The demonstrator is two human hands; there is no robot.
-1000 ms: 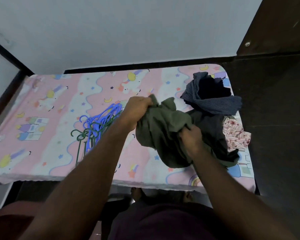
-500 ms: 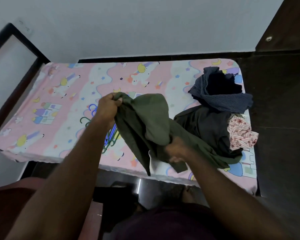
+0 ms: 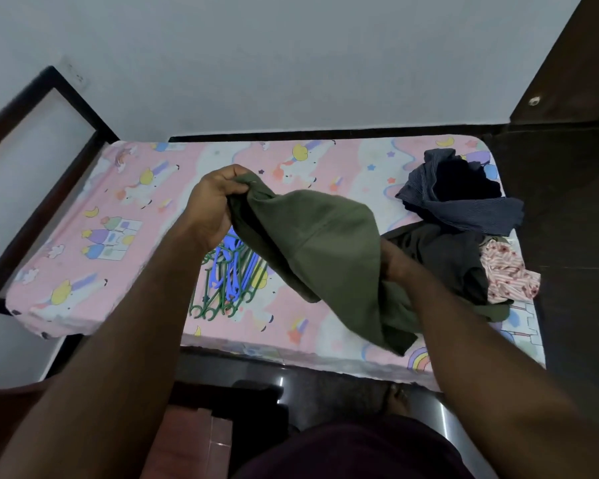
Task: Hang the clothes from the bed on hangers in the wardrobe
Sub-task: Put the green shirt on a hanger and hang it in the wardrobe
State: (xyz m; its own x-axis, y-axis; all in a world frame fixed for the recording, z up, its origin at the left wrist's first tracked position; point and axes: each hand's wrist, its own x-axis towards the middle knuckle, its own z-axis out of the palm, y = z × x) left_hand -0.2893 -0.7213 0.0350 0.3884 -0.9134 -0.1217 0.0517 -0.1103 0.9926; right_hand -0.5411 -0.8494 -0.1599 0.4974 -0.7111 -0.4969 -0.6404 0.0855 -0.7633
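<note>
Head view: left grip (image 3: 211, 205) is pinching green garment (image 3: 319, 243) at one corner, right grip (image 3: 395, 264) is clutching its right end. Garment is being stretched wider than a moment ago, over hangers (image 3: 229, 281) on bed (image 3: 83, 271), probably nearing hanger-ready.

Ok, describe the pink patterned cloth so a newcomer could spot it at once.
Find the bed with the pink cartoon sheet and follow it to the clothes pile at its right end. The pink patterned cloth lies at the pile's right edge, against the black garment. It is the only pale piece; its neighbours are dark.
</note>
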